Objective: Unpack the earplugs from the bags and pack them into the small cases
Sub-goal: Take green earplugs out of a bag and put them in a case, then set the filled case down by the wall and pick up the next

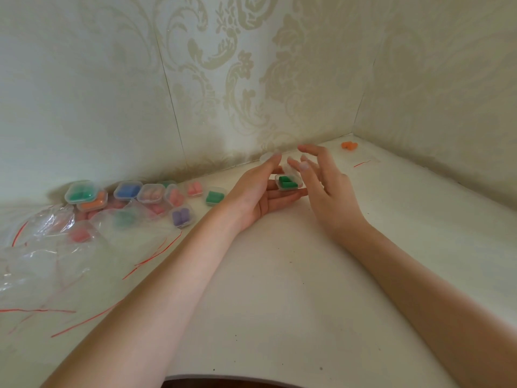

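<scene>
A small clear case (pixel 288 182) with green earplugs (pixel 286 181) sits open near the surface's back edge. Filled cases (pixel 134 196) crowd the left side, beside crinkly empty bags (pixel 42 247).

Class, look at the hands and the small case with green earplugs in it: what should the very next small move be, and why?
Probably press the lid shut. The left hand holds the small case with green earplugs already inside and its clear lid seemingly still raised, while the right hand hovers beside it, fingers spread and holding nothing.
</scene>
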`<control>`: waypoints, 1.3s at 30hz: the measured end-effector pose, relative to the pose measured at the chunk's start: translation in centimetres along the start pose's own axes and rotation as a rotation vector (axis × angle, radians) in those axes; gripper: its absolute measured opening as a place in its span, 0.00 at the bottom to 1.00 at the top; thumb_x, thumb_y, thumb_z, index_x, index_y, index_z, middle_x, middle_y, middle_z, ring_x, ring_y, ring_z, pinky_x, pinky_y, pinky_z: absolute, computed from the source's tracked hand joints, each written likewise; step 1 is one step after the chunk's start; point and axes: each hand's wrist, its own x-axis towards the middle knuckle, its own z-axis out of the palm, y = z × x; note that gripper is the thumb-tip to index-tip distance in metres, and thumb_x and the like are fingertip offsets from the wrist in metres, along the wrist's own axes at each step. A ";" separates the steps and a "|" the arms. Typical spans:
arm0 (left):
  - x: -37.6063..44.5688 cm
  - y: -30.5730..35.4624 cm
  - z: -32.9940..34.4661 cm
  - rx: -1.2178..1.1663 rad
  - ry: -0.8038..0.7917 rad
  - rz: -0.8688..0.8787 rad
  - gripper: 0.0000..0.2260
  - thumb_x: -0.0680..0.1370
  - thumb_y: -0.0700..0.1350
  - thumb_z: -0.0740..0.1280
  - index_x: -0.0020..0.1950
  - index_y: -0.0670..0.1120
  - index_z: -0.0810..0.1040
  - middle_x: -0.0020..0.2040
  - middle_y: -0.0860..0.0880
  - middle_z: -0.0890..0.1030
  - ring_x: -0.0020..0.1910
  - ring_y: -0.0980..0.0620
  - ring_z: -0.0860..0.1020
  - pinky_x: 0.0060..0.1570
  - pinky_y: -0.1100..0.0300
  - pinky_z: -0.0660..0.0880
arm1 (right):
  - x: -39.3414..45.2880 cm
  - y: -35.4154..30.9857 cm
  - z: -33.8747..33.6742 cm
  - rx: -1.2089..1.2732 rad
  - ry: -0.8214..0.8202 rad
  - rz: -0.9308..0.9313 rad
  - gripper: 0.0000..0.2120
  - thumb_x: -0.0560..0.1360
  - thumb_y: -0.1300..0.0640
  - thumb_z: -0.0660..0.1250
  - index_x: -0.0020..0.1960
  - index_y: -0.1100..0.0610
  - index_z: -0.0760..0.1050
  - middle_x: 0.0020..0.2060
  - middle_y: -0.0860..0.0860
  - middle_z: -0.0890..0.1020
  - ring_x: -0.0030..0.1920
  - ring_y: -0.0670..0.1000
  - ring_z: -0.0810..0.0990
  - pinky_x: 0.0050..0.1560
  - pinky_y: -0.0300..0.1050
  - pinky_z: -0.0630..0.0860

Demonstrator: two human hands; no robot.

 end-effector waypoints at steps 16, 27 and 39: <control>-0.6 1.0 -1.9 1.024 0.206 0.474 0.08 0.78 0.46 0.66 0.49 0.50 0.66 0.35 0.45 0.79 0.32 0.51 0.78 0.35 0.64 0.73 | 0.4 1.1 0.1 -0.045 -0.064 0.030 0.21 0.81 0.51 0.56 0.74 0.49 0.58 0.68 0.48 0.73 0.66 0.35 0.65 0.53 0.16 0.59; -0.3 3.2 -8.8 1.493 0.701 0.334 0.10 0.79 0.41 0.57 0.47 0.44 0.78 0.52 0.39 0.79 0.52 0.39 0.76 0.50 0.50 0.72 | 1.3 2.7 -1.0 0.000 0.111 0.251 0.14 0.81 0.50 0.55 0.66 0.49 0.65 0.57 0.46 0.79 0.60 0.50 0.73 0.55 0.46 0.69; -0.6 2.6 -6.6 1.493 0.844 0.648 0.14 0.72 0.30 0.62 0.51 0.46 0.79 0.51 0.44 0.77 0.54 0.42 0.73 0.49 0.52 0.67 | 1.9 3.9 -2.4 -0.052 0.111 0.347 0.17 0.76 0.68 0.54 0.59 0.53 0.71 0.54 0.47 0.78 0.54 0.47 0.74 0.46 0.33 0.68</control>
